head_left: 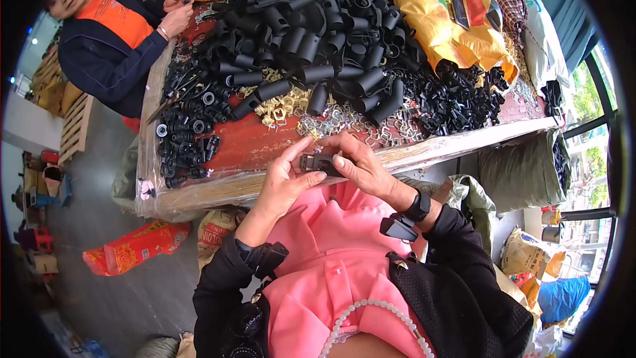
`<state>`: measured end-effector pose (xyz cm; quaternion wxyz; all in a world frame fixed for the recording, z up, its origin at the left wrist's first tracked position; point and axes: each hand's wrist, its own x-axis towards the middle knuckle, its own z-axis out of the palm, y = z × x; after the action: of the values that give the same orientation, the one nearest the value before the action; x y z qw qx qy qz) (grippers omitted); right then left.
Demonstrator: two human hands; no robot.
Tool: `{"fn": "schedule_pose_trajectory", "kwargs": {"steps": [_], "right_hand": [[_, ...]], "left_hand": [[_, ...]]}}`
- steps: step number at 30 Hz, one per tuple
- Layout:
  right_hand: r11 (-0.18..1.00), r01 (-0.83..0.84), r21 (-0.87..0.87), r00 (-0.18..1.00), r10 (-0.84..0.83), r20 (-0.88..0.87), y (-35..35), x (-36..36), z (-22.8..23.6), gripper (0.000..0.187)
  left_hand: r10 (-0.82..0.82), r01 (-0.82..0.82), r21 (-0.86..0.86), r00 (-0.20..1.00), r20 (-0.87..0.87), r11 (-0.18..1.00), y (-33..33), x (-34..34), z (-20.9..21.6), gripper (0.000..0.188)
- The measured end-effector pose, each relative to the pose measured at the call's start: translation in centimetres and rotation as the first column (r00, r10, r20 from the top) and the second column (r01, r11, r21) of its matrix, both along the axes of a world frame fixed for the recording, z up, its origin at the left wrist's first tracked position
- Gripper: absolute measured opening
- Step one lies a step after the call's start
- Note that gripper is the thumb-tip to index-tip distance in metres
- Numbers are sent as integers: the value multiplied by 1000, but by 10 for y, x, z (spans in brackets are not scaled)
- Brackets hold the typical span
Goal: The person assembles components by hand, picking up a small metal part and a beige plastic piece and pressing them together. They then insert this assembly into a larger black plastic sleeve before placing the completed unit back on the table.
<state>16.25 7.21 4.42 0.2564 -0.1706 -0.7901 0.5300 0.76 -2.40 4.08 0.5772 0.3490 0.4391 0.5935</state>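
Pinched between left hand [277, 185] and right hand [366, 167]: small black part [320, 164], over near edge of table [246, 147]. Lying directly between the two sets of fingertips, off to neither side. Running roughly left–right along its long axis, so in line from hand to hand, with squarish end toward the left. Gripped at right by thumb and bent index finger, with thumb lapping over the right end. Pressed at left by thumb from the near side, with index finger extended on the far side. In contact with both hands, hence no nearer to one than the other. Probably firmer at right (judgement). Cannot tell placement of the hidden fingers underneath. Just beyond the fingertips, on the far side: loose metal rings [392, 127]. Farther off: heap of black tubes [311, 46].
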Motion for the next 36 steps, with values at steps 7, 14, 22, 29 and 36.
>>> {"fn": "schedule_pose_trajectory", "kwargs": {"steps": [7,14,22,29,36], "right_hand": [[948,-232,-216,969,205,-139,9,0,12,77],[872,-475,-119,876,455,-162,14,-3,11,82],[909,-416,-26,905,412,-107,6,-1,17,82],[967,-255,10,955,253,-155,-4,1,7,84],[926,-314,-211,928,253,-274,-3,-1,1,87]], "left_hand": [[-79,79,9,996,51,997,2,-2,1,75],[-81,66,100,983,163,993,4,5,-1,81],[-33,25,39,977,209,999,2,9,-7,79],[25,-45,76,968,251,996,2,13,-3,79],[11,-35,111,977,213,993,6,12,-7,80]]}}
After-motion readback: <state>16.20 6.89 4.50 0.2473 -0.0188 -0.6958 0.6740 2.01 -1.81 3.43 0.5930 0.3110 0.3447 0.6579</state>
